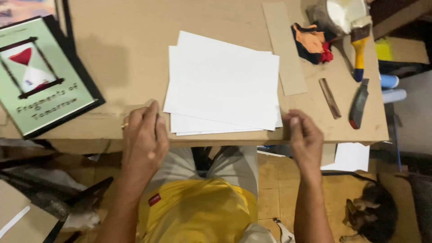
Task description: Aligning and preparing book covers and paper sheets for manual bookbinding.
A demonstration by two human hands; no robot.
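Brown counter (126,49), seen from above. I see a stack of white sheets (222,83) lying at its near edge, between my hands. Left hand (144,135) rests beside the stack's left corner, fingers loosely curled, holding nothing. Right hand (306,139) sits at the right corner, fingertips pinched together, apparently empty. A paintbrush (358,49) lies far right.

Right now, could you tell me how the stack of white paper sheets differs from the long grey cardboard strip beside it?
The stack of white paper sheets is bright white; the long grey cardboard strip is dull grey-brown. The stack is broad and fanned, several sheets skewed; the strip is narrow and single. The stack lies near the table's front edge, between the left hand and right hand; the strip lies further back. Both lie flat on the brown cardboard-covered table.
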